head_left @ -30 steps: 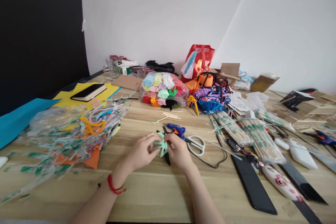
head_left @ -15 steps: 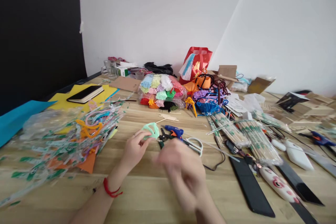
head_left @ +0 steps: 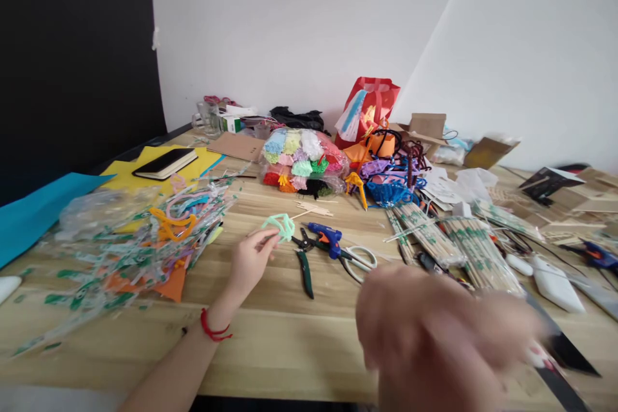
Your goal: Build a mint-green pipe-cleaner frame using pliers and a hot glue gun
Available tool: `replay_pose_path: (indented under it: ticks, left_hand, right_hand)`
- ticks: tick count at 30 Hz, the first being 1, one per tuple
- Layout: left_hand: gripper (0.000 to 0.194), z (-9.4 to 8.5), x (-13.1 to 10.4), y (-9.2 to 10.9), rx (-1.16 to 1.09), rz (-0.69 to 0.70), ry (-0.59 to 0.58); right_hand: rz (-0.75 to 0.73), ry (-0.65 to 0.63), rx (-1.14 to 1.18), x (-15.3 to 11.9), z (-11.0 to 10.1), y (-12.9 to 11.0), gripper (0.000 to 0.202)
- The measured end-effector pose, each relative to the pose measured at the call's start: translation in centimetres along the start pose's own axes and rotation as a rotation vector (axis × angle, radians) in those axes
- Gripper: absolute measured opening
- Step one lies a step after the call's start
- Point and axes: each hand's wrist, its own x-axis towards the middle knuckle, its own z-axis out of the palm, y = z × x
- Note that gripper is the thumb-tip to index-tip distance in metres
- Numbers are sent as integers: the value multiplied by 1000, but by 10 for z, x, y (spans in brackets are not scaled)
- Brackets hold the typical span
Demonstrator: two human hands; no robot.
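A mint-green openwork piece is pinched between the thumb and fingers of my left hand, over the middle of the table. My right hand is a large blur at the lower right, close to the camera; its fingers are smeared and what it holds, if anything, cannot be made out. Just right of the green piece lie dark green-handled pliers, a blue glue gun and white-handled scissors. Thin wooden sticks lie behind them.
Plastic wrappers and orange scraps cover the left side. A bag of colourful pipe cleaners and a red bag stand at the back. Bundled sticks and a white case lie right.
My right hand has moved right and nearer the camera, uncovering the pliers and scissors. My left hand still holds the green piece. The view has shifted slightly.
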Motion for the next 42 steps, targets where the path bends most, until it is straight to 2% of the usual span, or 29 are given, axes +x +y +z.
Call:
replay_pose_path:
  ticks: [2,4,6,8,11,15,19,21,23,25,26,30,36,42]
  left_hand:
    - [27,1,-2,3,105,-4,37]
    - [28,2,-4,3,191,5,83]
    - [30,3,-5,2,203,11,101]
    - [30,5,-7,-1,180,19,79]
    - [26,9,-9,-3,132,54,1]
    - [24,14,-15,2,22,55,-136]
    - [28,14,-21,10,-72,5,-308]
    - [24,12,-21,12,3,58,-243]
    - [21,10,-20,13,123,115,-89]
    - [22,9,-17,11,178,99,-5]
    - [24,9,-16,9,170,62,-16]
    - [37,11,-12,-1,52,-104,-181]
    - [44,11,-9,-3,-73,-224,-235]
    - [44,10,-9,4,-179,-276,-296]
  right_hand:
    - [66,15,24,9,25,27,19]
    - [194,-134,-31,5,54,63,11]
    - [309,-209,-100,-7,79,99,12]
    - [406,-177,-135,-20,97,127,17]
    - [404,-101,-212,-35,108,149,24]
    - [431,29,-223,-41,104,158,17]
    - [520,102,-111,-39,99,162,16]
    - [538,114,-85,-38,98,163,17]
    - [522,132,-113,-38,99,164,18]
    - [485,133,-152,-39,100,164,19]
    - [463,124,-163,-40,100,164,19]
    - [365,40,-193,-43,101,162,21]
    - [291,-48,-253,-45,100,161,20]
    - [320,-28,-237,-45,99,163,22]
